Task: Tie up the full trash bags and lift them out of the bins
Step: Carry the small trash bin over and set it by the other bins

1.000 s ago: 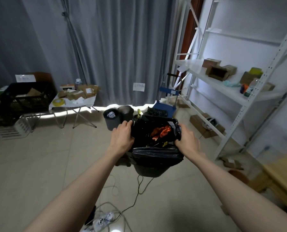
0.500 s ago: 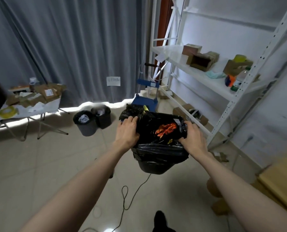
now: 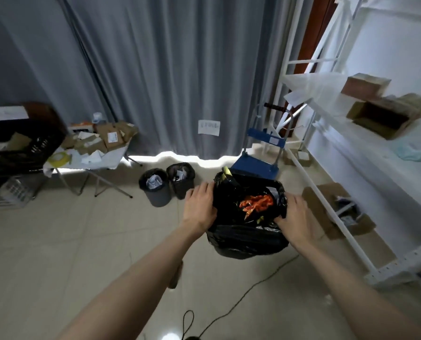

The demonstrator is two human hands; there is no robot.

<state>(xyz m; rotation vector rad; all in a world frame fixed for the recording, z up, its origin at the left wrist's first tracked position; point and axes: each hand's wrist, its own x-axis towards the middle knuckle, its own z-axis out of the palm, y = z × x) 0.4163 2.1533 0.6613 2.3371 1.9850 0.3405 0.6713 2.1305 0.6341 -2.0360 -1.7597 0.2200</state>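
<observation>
Both grips are closing on the trash bag (image 3: 247, 238) rim — left hand (image 3: 199, 209), right hand (image 3: 293, 217) pinching plastic; I am advising gathering evenly before knotting.

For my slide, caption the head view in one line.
Both hands, left and right, grip the black trash bag rim, orange wrappers inside.

A single wide-angle view is given from head height, directed forward and down across both forearms toward the floor (image 3: 57, 241). The near bin's black bag (image 3: 248, 239) is seen close, at arm's reach; the grey curtain (image 3: 180, 69) and white shelf (image 3: 351, 133) are seen farther off.
</observation>
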